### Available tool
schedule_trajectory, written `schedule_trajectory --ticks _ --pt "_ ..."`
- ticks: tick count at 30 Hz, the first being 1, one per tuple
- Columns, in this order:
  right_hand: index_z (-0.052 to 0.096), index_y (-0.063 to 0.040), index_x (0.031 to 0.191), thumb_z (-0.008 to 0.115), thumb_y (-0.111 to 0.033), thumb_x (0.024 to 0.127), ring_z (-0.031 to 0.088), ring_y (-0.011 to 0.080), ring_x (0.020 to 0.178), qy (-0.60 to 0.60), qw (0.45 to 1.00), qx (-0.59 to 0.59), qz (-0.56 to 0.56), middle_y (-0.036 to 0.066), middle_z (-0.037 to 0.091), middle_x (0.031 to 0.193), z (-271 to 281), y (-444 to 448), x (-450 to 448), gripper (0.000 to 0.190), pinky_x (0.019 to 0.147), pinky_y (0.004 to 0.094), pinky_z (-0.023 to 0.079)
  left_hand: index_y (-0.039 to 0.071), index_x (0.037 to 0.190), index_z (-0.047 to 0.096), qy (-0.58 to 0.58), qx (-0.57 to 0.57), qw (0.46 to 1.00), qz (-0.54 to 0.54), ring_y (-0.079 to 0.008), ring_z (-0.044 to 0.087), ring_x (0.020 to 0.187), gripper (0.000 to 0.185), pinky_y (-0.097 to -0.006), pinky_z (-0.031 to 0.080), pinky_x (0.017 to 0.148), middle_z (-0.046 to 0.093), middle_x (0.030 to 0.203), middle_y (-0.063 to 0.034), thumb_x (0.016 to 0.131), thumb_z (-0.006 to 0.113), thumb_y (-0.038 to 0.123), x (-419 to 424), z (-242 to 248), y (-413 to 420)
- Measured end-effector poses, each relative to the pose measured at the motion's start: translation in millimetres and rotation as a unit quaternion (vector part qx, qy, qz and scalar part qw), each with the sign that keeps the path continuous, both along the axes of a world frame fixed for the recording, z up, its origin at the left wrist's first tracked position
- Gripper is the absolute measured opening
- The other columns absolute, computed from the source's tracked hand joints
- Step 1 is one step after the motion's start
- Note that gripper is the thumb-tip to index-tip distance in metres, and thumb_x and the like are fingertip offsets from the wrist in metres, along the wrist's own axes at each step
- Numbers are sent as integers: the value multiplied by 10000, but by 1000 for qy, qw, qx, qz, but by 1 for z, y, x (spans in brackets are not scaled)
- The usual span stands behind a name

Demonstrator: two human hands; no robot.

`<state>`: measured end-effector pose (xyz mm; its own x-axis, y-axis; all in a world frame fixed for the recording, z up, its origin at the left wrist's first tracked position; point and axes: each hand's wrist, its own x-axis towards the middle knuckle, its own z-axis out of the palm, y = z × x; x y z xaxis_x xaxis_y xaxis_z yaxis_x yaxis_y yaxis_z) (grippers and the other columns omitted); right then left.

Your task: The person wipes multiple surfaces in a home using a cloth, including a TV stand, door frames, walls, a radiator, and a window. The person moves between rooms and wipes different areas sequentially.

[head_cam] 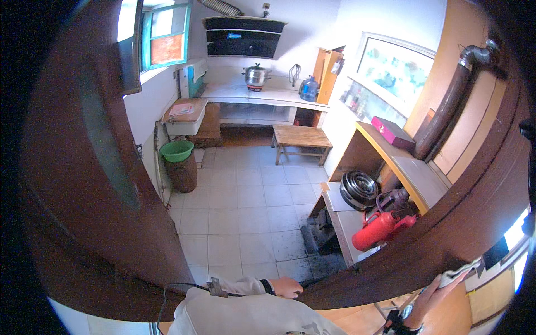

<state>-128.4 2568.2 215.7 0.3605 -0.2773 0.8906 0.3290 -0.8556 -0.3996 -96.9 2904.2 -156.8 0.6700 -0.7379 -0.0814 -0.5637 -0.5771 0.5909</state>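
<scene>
My right hand (pixel 433 295) holds a folded white-and-grey cloth (pixel 460 268) at the lower right. That cloth lies close to the brown door frame (pixel 469 205); whether it touches the wood is unclear. Low in the middle, my left hand (pixel 287 287) has curled fingers beside the frame's inner edge. Its fingertips are hidden, so I cannot tell whether it grips the edge. A dark band circles each wrist, and a cable crosses in front of my light top.
Beyond the doorway is a tiled kitchen floor (pixel 238 209). Red thermos flasks (pixel 374 230) and stacked metal pans (pixel 359 189) stand on a low shelf at right. A wooden bench (pixel 302 137), a green basin (pixel 177 150) and a steamer pot (pixel 256 76) are farther in.
</scene>
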Motion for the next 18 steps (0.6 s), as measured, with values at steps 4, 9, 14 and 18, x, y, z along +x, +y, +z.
schedule_trajectory --ticks 4,9,14,18 --pt "141 13 1592 472 -99 1023 186 359 1514 35 993 110 24 238 163 1649 -52 13 -12 668 1216 466 172 70 1159 675 10 -11 1000 2 -393 653 998 356 -522 526 808 697 1079 -179 868 610 265 -1 -8 4" --pt "133 -16 1601 460 -126 1041 209 398 1495 108 988 107 -18 261 136 1645 -118 28 -25 657 1208 479 199 76 1127 688 -10 -39 999 2 -391 653 980 332 -528 524 794 700 1044 -169 857 622 257 -4 -6 9" --pt "117 12 1593 473 -107 1017 213 412 1492 198 972 123 -31 274 116 1643 -164 44 -45 687 1214 489 199 49 1090 689 -7 -22 1000 -11 -397 651 978 326 -529 520 799 697 1021 -181 836 607 237 -6 3 10" --pt "92 8 1598 486 -111 1008 187 392 1503 231 968 92 -35 273 103 1642 -192 45 -52 720 1216 482 194 32 1061 694 -15 -33 999 -14 -394 653 979 325 -528 520 807 698 1017 -190 826 605 236 -8 2 13"
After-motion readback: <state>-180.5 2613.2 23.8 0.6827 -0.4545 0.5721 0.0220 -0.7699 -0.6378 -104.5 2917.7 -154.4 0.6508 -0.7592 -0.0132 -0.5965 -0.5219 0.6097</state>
